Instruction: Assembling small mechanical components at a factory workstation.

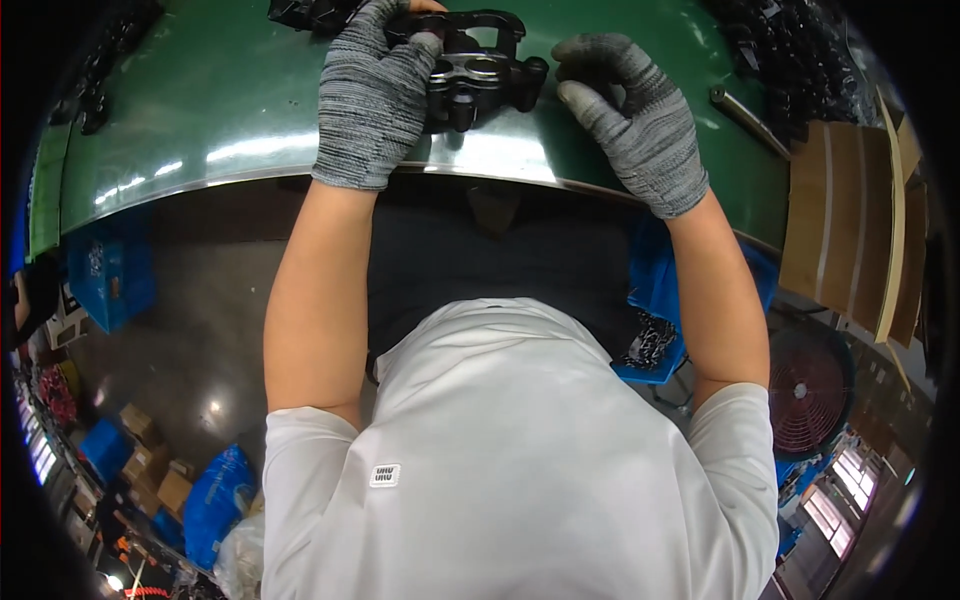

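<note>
My left hand (372, 110), in a grey knit glove, grips the left side of a black metal part that looks like a brake caliper (478, 72). Two round shiny bores show on its near side, and a loop-shaped bracket rises at the back. Just right of the part, my gloved right hand (640, 125) is held apart from it, fingers curved and thumb spread from them. Nothing shows between those fingers. Some of the left fingers are hidden behind the part.
The green worktable (255, 100) has a metal front edge. Black parts are heaped at its back right (800, 55), near a metal rod (750, 120). Cardboard (835, 220) stands at the right. Below are blue bins (112, 270) and a fan (808, 390).
</note>
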